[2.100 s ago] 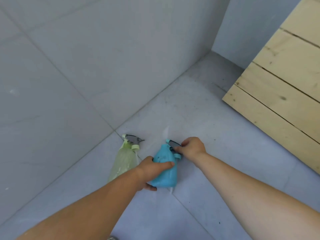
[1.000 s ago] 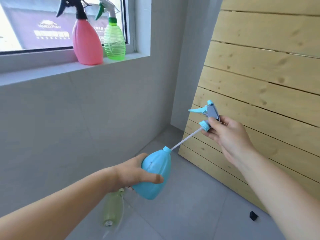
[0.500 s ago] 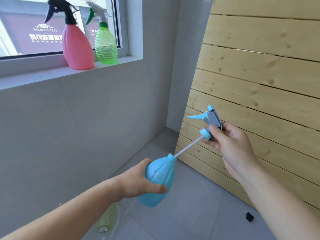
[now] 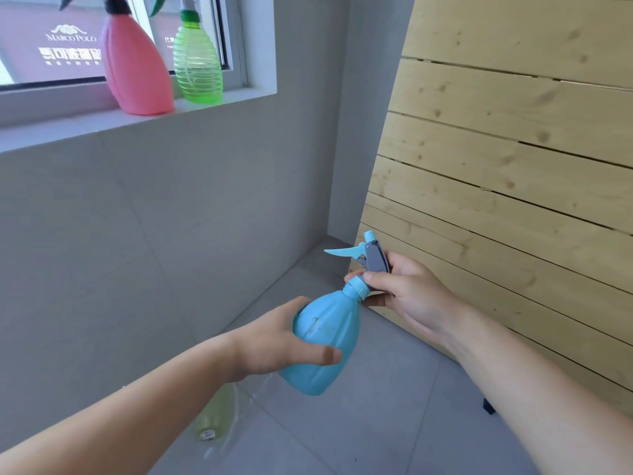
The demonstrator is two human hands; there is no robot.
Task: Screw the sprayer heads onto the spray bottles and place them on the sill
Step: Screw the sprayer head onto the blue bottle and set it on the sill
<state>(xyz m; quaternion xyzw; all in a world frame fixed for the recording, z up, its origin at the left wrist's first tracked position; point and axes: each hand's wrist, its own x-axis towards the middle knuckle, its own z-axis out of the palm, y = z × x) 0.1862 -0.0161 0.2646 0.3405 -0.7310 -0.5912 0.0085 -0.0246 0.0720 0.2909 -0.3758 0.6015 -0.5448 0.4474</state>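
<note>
Seen from the head camera, a person steadies a blue spray bottle [image 4: 325, 341] in mid-air above the grey tiled floor [image 4: 376, 423], the left hand [image 4: 277, 344] wrapped around its belly with the thumb laid across the front, apparently so the body cannot turn. The right hand [image 4: 407, 296] pinches the blue collar of the grey-and-blue sprayer head [image 4: 368, 260], which sits on the bottle's neck with its trigger pointing left; the grip at the collar suggests the thread is being turned tight rather than merely seated, though how far it has gone cannot be told. The bottle is tilted, neck toward the right hand, which puts the collar within easy reach of the fingers. On the window sill [image 4: 85, 126] stand two finished bottles, a pink spray bottle [image 4: 137, 70] and a green ribbed spray bottle [image 4: 197, 68], touching or nearly so, both upright with heads fitted. A pale yellow-green bottle [image 4: 215, 416] lies on the floor beneath the left forearm, partly hidden, seemingly awaiting its turn. A slatted wooden panel [image 4: 513, 166] leans at right. The count: four bottles in all, two on the sill, one in hand, one on the floor.
</note>
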